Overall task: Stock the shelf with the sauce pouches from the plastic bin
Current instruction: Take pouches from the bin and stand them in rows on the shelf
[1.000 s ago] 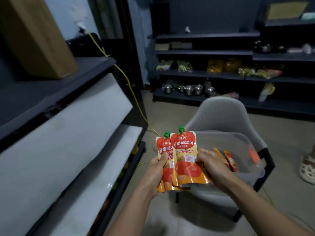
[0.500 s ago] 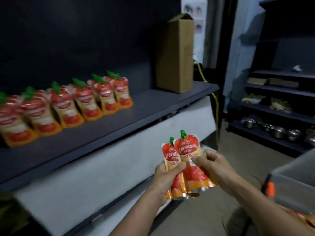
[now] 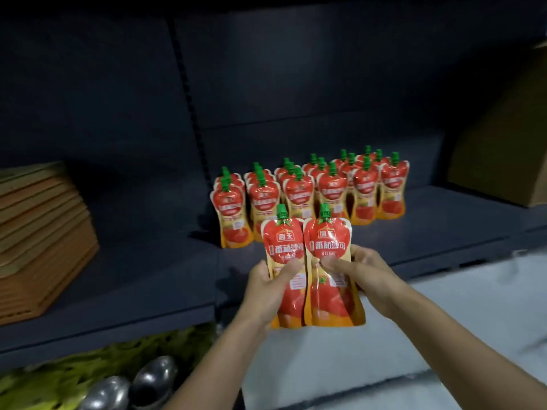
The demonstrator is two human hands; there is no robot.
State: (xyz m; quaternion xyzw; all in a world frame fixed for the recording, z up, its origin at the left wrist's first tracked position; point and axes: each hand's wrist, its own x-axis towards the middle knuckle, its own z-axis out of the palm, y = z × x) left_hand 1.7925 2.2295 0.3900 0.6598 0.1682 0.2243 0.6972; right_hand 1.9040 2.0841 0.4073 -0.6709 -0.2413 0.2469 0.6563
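**Inspector:** State of each grip?

**Observer:** Left grip [image 3: 266, 288] pinched one sauce pouch [image 3: 285, 247], and right grip [image 3: 364, 273] pinched the second pouch [image 3: 328, 241]. Both pouches were upright, spouts toward 12 o'clock.

**Inspector:** Destination?

**Observer:** Stocked rows [image 3: 299, 190] stood at 12 o'clock, just beyond. Bare shelf [image 3: 148, 279] lay toward 10 o'clock, judged nearer the left grip.

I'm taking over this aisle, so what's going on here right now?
A person is stocking sauce pouches. The left hand grips the left pouch and the right hand grips the right pouch, held side by side and upright in front of the shelf. Rows of standing pouches already sit on that shelf; the two held ones are not yet set down.
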